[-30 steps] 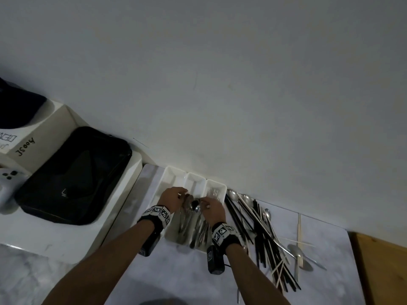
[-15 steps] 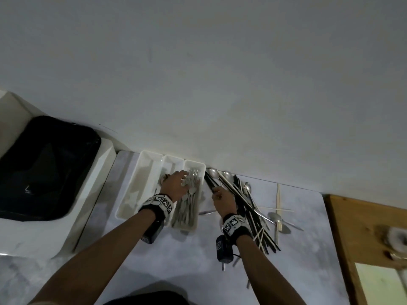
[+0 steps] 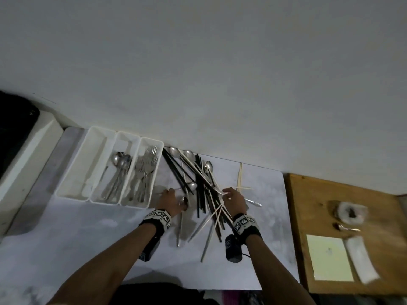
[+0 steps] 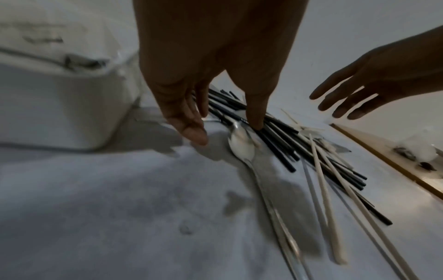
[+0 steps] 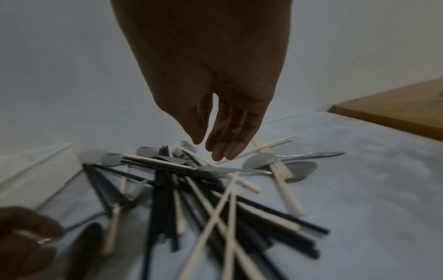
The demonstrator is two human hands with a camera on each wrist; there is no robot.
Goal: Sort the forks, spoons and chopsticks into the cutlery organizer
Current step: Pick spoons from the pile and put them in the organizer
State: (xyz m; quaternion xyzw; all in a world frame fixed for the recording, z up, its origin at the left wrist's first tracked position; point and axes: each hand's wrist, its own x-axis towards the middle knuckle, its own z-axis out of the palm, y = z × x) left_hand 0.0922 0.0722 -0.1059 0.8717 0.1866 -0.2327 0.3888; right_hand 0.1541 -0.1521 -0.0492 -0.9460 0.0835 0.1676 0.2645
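Cutlery sorting here is maybe halfway, judging by the white plastic three-slot cutlery organizer [image 3: 72,172] at the left of the head view. Its middle slot holds steel spoons [image 3: 117,170], the right slot is stacked with steel forks [image 3: 144,172], and the left slot looks bare apart from something pale I can't make out. My guess is that slot is being kept for chopsticks, since none have gone in yet.

Everything unsorted sits in one tangled heap of black chopsticks [image 3: 199,190], pale wooden chopsticks [image 3: 214,219] and loose spoons, just right of the organizer at the frame's centre. Keeping the pile right beside the tray makes sense, short trips.

Left hand [image 3: 169,200] is down at the pile's left edge, fingers loose and spread, holding nothing. In the left wrist view its fingertips [image 4: 256,123] touch the black sticks right next to a shiny steel spoon [image 4: 241,145] with its bowl pointing toward the hand. Probably going for that spoon, as it lies on the outside of the heap and is nearest the organizer.

Right hand [image 3: 234,199] hangs over the pile's right side, fingers straight and together, empty too; in the right wrist view the fingertips [image 5: 225,149] hover just above crossed pale sticks and another spoon [image 5: 260,161]. Can't tell which one it's after.

Risk: the sticks overlap the spoons, so lifting one thing could drag others along.
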